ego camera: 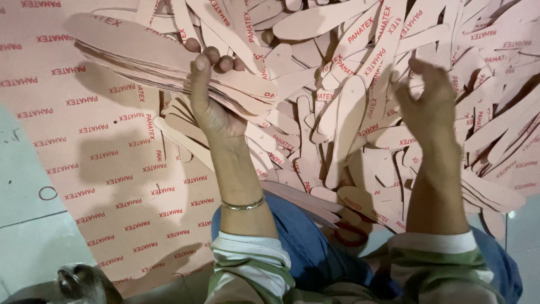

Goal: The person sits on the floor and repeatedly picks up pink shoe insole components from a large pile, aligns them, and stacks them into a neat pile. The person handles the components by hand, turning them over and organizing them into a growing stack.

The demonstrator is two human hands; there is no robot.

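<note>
My left hand (211, 98) grips a thick stack of pink insole-shaped board cutouts (135, 48), held up flat and reaching to the upper left. My right hand (426, 104) is raised over the pile with curled, spread fingers and holds nothing. Below both hands lies a big loose heap of the same pink insole cutouts (337, 112) with red printing. A thin metal bangle (243, 205) sits on my left wrist. Striped green and white sleeves cover both forearms.
A large pink printed board sheet (112, 186) lies on the floor to the left. Pale grey floor (28, 225) shows at the lower left, with a crumpled clear plastic bag (84, 281). My blue trousers (304, 242) are below. An orange scissor handle (349, 233) peeks out near my lap.
</note>
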